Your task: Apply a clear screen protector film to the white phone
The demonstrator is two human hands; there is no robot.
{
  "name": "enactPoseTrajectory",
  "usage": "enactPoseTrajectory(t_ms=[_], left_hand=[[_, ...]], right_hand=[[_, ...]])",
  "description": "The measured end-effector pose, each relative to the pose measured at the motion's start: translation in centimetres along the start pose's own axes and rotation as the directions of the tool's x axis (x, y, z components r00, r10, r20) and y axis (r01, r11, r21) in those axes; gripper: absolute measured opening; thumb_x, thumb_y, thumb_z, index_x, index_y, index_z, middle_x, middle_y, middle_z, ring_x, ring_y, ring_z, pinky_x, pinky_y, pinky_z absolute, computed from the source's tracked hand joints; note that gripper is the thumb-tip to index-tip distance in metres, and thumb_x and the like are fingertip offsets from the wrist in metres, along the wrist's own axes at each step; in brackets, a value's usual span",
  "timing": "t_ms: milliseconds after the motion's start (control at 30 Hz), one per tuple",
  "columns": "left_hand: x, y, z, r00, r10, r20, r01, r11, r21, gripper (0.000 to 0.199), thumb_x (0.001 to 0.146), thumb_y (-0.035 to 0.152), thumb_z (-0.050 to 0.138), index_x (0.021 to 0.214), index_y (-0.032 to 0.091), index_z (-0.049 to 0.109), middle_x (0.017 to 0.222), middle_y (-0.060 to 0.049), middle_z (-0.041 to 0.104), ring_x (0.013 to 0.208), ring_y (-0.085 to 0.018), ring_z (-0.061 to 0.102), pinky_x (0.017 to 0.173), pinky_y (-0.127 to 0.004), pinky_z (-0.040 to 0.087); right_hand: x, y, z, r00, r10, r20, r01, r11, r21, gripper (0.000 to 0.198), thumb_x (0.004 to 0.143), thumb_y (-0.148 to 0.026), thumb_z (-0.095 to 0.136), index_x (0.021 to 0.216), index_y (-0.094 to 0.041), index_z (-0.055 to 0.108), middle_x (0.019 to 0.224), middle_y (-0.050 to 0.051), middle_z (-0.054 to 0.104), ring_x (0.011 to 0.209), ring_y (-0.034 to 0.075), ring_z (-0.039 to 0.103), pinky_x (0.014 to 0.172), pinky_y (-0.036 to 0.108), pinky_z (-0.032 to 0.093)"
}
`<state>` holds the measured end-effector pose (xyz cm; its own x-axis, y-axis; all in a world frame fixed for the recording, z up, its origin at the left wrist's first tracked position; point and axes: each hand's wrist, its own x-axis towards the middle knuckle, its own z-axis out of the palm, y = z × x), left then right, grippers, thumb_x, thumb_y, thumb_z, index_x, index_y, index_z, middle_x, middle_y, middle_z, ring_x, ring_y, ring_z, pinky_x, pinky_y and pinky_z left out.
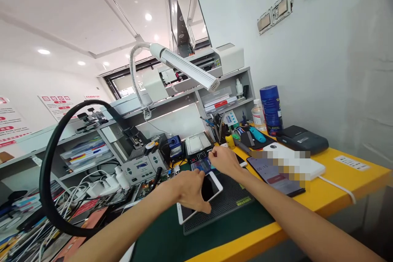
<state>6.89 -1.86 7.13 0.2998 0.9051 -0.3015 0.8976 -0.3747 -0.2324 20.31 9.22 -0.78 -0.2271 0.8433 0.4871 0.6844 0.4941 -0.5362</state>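
A white-framed smartphone (216, 182) with a dark screen lies tilted over a dark perforated pad (225, 202). My left hand (190, 190) reaches across the phone and grips it, thumb towards the near edge and fingers at the far side. Just beyond the pad's far edge, my right hand (225, 159) is closed with its fingers curled in. Whatever it may hold is hidden. A second phone (241, 161) with a white edge lies partly behind the right wrist. Beyond both hands is a small black-and-white device with a flat top plate (196, 144).
At right lie a large phone (270, 176) showing a timer, a white slab with a cable (313, 166) and a black case (302, 139). A blue canister (271, 108) stands behind. A lamp (187, 67) hangs overhead. A black hose (46, 172) and cables crowd the left.
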Motion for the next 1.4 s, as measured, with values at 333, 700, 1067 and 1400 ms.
enactPoseTrajectory(t_ms=[333,700,1067,1400], left_hand=[[2.1,0.9,0.3,0.987,0.066,0.146,-0.067,0.998,0.006,0.086,0.059,0.07,0.064,0.124,0.013,0.062,0.111,-0.018,0.068,0.086,-0.036,0.07,0.063,-0.038,0.054],[2.0,-0.7,1.2,0.993,0.093,0.069,-0.089,0.994,-0.061,0.088,0.062,0.072,0.064,0.131,0.017,0.062,0.111,-0.017,0.067,0.085,-0.034,0.069,0.062,-0.036,0.052],[-0.5,-6.8,7.7,0.793,-0.421,-0.441,-0.094,0.631,-0.77,0.049,0.093,0.057,0.042,0.101,0.015,0.067,0.076,-0.003,0.063,0.067,-0.019,0.057,0.061,-0.028,0.041],[-0.1,-8.2,11.2,0.663,-0.644,-0.381,-0.243,0.296,-0.924,0.048,0.082,0.064,0.06,0.081,0.017,0.067,0.057,0.005,0.045,0.052,-0.012,0.038,0.05,-0.024,0.028]], right_hand=[[0.3,0.1,0.0,1.0,-0.006,0.006,0.006,0.999,0.053,0.026,0.09,-0.027,0.054,0.065,-0.021,0.06,0.067,0.003,0.066,0.065,0.018,0.06,0.055,0.027,0.029],[0.3,0.2,0.1,1.0,-0.014,0.025,0.013,0.999,0.045,0.03,0.09,-0.027,0.056,0.061,-0.02,0.055,0.062,0.002,0.063,0.058,0.017,0.057,0.051,0.027,0.026],[0.7,0.7,0.4,0.995,0.021,-0.096,-0.01,0.993,0.114,0.041,0.095,-0.034,0.049,0.056,-0.023,0.042,0.055,0.0,0.058,0.053,0.016,0.052,0.051,0.026,0.028],[1.5,1.7,0.9,0.948,0.085,-0.306,-0.03,0.984,0.178,0.05,0.092,-0.041,0.048,0.054,-0.025,0.02,0.047,-0.005,0.032,0.048,0.014,0.033,0.051,0.029,0.026]])
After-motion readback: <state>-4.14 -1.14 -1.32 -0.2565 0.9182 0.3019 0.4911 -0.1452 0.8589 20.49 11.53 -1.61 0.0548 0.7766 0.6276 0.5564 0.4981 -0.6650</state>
